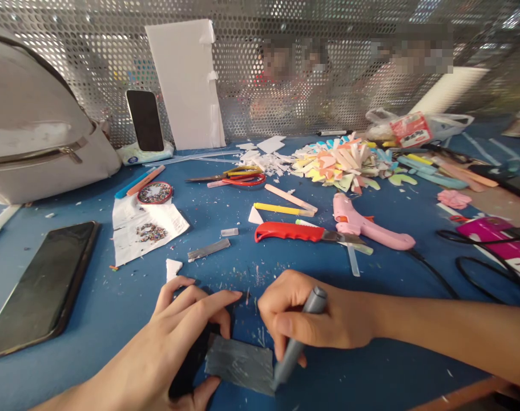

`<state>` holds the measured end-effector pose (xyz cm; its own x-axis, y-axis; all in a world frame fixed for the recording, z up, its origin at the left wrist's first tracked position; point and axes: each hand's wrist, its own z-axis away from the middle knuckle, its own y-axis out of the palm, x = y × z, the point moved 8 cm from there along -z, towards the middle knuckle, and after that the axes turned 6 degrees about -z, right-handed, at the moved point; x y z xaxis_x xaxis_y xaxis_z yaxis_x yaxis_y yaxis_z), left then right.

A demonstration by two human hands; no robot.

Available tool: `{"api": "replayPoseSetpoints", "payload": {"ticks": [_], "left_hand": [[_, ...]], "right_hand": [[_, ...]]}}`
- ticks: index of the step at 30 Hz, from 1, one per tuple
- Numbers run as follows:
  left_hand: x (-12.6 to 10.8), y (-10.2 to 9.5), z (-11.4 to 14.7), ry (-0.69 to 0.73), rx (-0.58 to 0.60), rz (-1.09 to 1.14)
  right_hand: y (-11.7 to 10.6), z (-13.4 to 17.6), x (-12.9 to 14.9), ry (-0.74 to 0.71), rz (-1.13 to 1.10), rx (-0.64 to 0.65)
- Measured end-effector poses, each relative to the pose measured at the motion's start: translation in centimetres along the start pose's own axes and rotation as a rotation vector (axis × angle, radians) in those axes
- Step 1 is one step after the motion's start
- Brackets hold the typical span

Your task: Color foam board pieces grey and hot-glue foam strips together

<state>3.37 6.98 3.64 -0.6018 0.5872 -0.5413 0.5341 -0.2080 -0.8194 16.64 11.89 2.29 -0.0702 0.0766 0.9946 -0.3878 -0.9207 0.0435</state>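
My right hand [306, 319] is closed round a grey marker pen [300, 331], slanted with its lower end at the right edge of a small dark grey rectangular piece [240, 362]. The piece has a streaky coloured surface. My left hand [178, 331] steadies it from the left, thumb at its lower edge and fingers curled at its upper edge. A black patch beneath the left palm is too covered to name. A narrow grey strip [209, 250] and a white scrap [173, 269] lie just beyond the left fingers.
Beyond my hands lie a red-handled knife [289, 231], a pink glue gun [371, 222], scissors [242, 176] and a heap of coloured scraps [341, 162]. A phone [41, 285] lies at left, near a backpack [41, 131]. A perforated metal screen [260, 91] stands behind.
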Motion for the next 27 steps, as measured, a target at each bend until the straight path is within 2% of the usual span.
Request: {"api": "replayPoseSetpoints", "payload": {"ticks": [2, 6, 10, 14, 17, 21, 24, 27], "left_hand": [[0.01, -0.02, 0.01, -0.003, -0.003, -0.006], [0.05, 0.14, 0.07, 0.001, 0.008, 0.005], [0.02, 0.09, 0.02, 0.013, 0.0, 0.006], [-0.06, -0.09, -0.03, 0.021, -0.014, 0.0], [-0.07, -0.08, 0.03, 0.024, -0.009, 0.013], [0.0, -0.01, 0.1, 0.019, -0.001, 0.025], [0.04, 0.05, 0.09, 0.02, 0.01, 0.027], [0.06, 0.05, 0.07, 0.023, 0.011, 0.024]], "right_hand": [[-0.43, -0.02, 0.17, -0.016, 0.012, -0.054], [0.03, -0.05, 0.16, -0.015, 0.02, 0.006], [-0.47, 0.03, 0.22, -0.028, 0.024, -0.053], [-0.13, 0.15, 0.2, -0.045, 0.019, 0.0], [-0.64, 0.17, 0.13, -0.047, 0.009, -0.059], [-0.12, 0.07, 0.03, -0.043, 0.036, 0.009], [-0.62, 0.05, 0.0, -0.031, 0.038, -0.05], [-0.31, 0.06, 0.06, -0.019, 0.04, -0.009]]}}
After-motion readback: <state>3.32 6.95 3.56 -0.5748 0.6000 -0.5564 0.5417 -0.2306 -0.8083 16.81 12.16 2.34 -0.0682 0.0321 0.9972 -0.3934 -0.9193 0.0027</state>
